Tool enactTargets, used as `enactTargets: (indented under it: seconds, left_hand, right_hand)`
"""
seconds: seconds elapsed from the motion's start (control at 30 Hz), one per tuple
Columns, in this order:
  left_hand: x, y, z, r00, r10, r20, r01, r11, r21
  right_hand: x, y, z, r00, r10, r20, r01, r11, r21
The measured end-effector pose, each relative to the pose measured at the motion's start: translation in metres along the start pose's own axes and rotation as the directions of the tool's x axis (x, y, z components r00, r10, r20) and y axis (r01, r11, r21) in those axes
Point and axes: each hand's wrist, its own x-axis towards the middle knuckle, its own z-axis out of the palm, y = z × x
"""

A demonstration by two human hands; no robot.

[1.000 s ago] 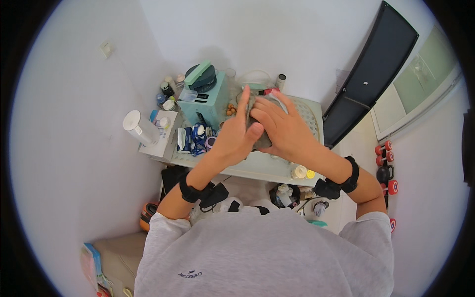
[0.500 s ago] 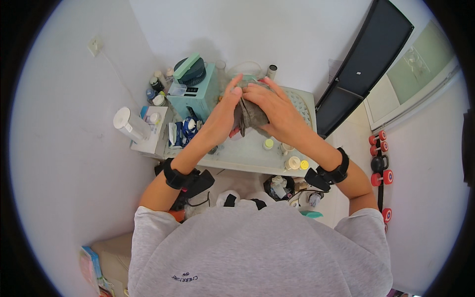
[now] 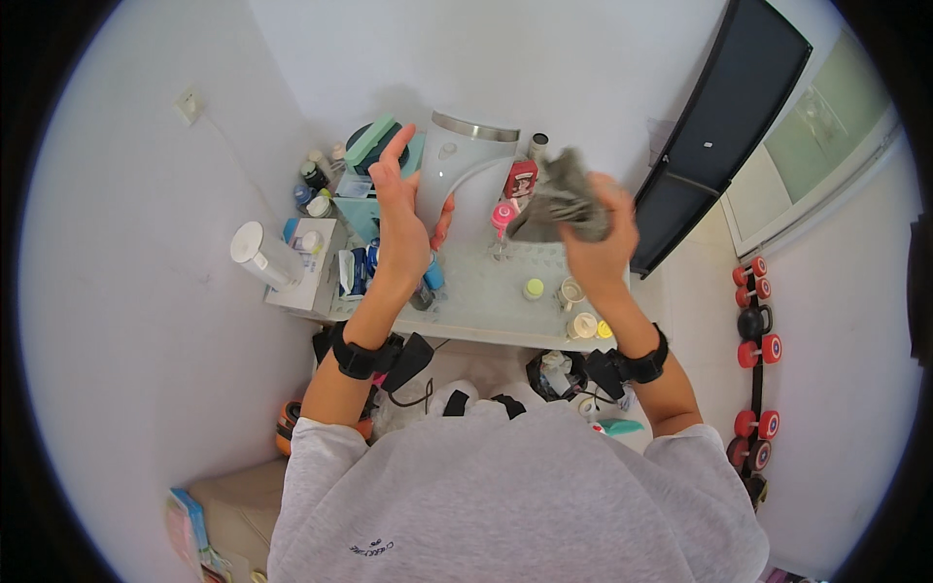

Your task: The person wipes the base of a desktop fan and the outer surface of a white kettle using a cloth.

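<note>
My left hand [image 3: 398, 223] grips a large, glossy white vessel [image 3: 462, 170] with a metal-coloured rim and a curved side, raised above the table. One finger points upward beside it, and other fingertips show against its lower part. What kind of vessel it is, I cannot tell. To its right, my right hand [image 3: 604, 233] is closed on a crumpled grey-brown cloth [image 3: 564, 204], held in the air apart from the vessel. Behind and between them stand a red box [image 3: 521, 179] and a pink-topped bottle [image 3: 502, 216].
The pale table [image 3: 476, 306] carries a yellow-lidded jar [image 3: 534, 289], beige cups [image 3: 571, 291] and a turquoise appliance [image 3: 358, 214]. A white jug [image 3: 262, 255] stands left on a white box. Below are a waste bin [image 3: 557, 374] and cables. Dumbbells [image 3: 758, 352] line the right wall.
My hands were together around the cloth. Now they are apart: the cloth has moved right in my right hand, and the white vessel shows in my left.
</note>
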Motion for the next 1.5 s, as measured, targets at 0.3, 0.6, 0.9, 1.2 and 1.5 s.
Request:
enactTargets:
  seconds: [0.3, 0.6, 0.9, 1.2, 1.5]
  left_hand:
    - [-0.015, 0.004, 0.019, 0.921, 0.382, -0.074, -0.358, 0.907, 0.223]
    - [-0.028, 0.009, 0.011, 0.968, 0.248, -0.037, -0.249, 0.968, -0.017]
    - [-0.024, -0.003, 0.018, 0.896, 0.442, -0.036, -0.44, 0.896, 0.054]
    - [-0.034, 0.01, 0.013, 0.896, 0.438, -0.067, -0.435, 0.899, 0.052]
    - [-0.028, 0.033, 0.005, 0.965, 0.216, -0.15, -0.219, 0.976, -0.006]
  right_hand:
    - [0.035, -0.057, 0.025, 0.854, -0.282, 0.436, 0.266, 0.959, 0.1]
    - [0.023, -0.053, 0.008, 0.73, -0.146, 0.668, -0.258, 0.846, 0.467]
    - [0.064, -0.081, 0.026, 0.83, -0.401, 0.388, 0.409, 0.91, 0.066]
    - [0.035, -0.075, 0.039, 0.883, -0.441, 0.16, 0.379, 0.872, 0.31]
    - [0.036, 0.008, 0.006, 0.983, -0.077, 0.168, 0.068, 0.996, 0.058]
